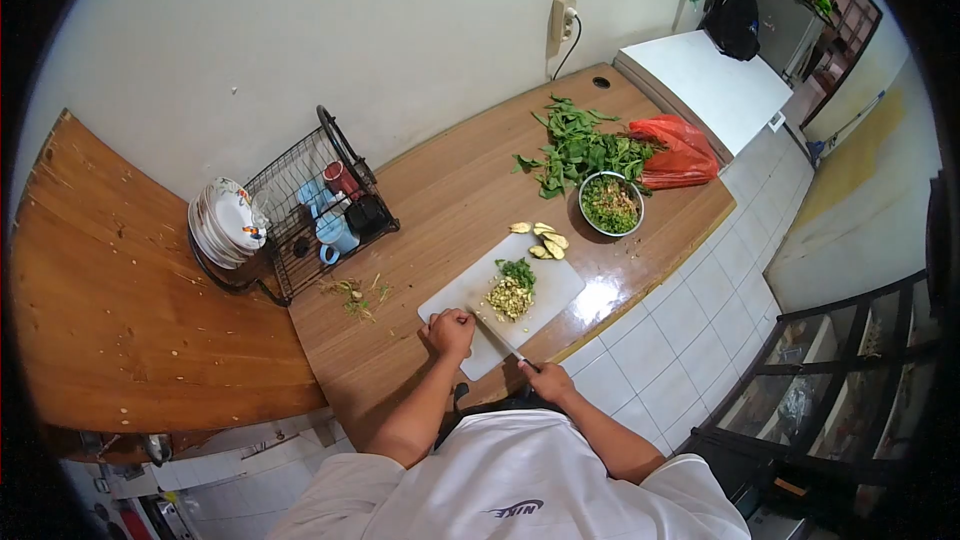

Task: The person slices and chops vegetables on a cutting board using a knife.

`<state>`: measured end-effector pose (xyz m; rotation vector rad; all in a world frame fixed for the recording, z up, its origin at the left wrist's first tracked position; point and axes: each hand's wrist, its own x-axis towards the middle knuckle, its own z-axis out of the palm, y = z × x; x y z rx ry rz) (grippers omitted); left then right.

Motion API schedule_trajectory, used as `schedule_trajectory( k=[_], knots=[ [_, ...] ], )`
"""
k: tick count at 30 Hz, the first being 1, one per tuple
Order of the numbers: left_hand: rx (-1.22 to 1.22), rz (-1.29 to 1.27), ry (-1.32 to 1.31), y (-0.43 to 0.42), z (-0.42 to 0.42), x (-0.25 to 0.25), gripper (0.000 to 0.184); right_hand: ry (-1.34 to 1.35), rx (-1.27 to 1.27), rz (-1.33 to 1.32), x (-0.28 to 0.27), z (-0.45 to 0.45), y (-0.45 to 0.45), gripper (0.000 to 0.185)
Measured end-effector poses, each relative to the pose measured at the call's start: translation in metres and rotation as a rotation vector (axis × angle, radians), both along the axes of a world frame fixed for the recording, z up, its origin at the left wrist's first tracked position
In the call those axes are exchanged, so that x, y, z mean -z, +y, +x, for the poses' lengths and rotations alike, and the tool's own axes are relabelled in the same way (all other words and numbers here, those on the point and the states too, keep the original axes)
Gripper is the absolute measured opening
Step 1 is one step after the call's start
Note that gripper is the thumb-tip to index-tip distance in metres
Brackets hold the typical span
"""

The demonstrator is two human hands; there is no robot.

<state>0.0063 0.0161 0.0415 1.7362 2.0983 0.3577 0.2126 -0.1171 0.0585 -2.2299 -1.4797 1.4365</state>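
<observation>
A white cutting board lies at the front edge of the wooden table. On it is a heap of finely chopped pale pieces, with chopped green leaves just beyond. My right hand grips the dark handle of a knife, whose blade slants across the board toward my left hand. My left hand is closed at the board's left edge near the blade's tip; whatever its curled fingers hold is hidden. Several pale, dark-skinned vegetable pieces lie at the board's far edge.
Beyond the board stands a metal bowl of chopped vegetables. Leafy greens and a red plastic bag lie behind it. At left are a dish rack with plates and cups, and some plant scraps.
</observation>
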Motion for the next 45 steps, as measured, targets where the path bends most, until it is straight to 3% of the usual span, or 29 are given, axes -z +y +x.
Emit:
schedule_trajectory(
  k=[4, 6, 12, 21, 26, 34, 45],
  knots=[
    [0.002, 0.003, -0.001, -0.001, 0.0, 0.001, 0.011, -0.004, 0.034, -0.057, -0.019, -0.007, 0.015, 0.08],
    [-0.003, 0.014, -0.018, -0.002, 0.002, 0.005, 0.011, 0.018, 0.011, -0.21, -0.024, -0.009, 0.026, 0.078],
    [0.009, 0.006, -0.062, 0.0, -0.004, 0.01, 0.013, 0.016, -0.003, 0.005, -0.005, 0.004, -0.001, 0.079],
    [0.0, -0.003, -0.027, -0.001, -0.003, 0.006, 0.012, 0.065, -0.038, -0.094, -0.011, 0.007, 0.0, 0.077],
    [0.011, 0.015, -0.045, 0.0, -0.004, 0.006, 0.011, 0.026, -0.037, -0.054, 0.013, -0.003, 0.01, 0.076],
    [0.019, 0.008, -0.064, -0.001, -0.007, 0.006, 0.011, 0.016, -0.013, -0.119, -0.004, 0.003, 0.013, 0.076],
    [0.028, 0.039, -0.043, 0.001, -0.012, 0.017, 0.01, 0.071, -0.03, -0.018, -0.002, 0.003, -0.002, 0.076]
  ],
)
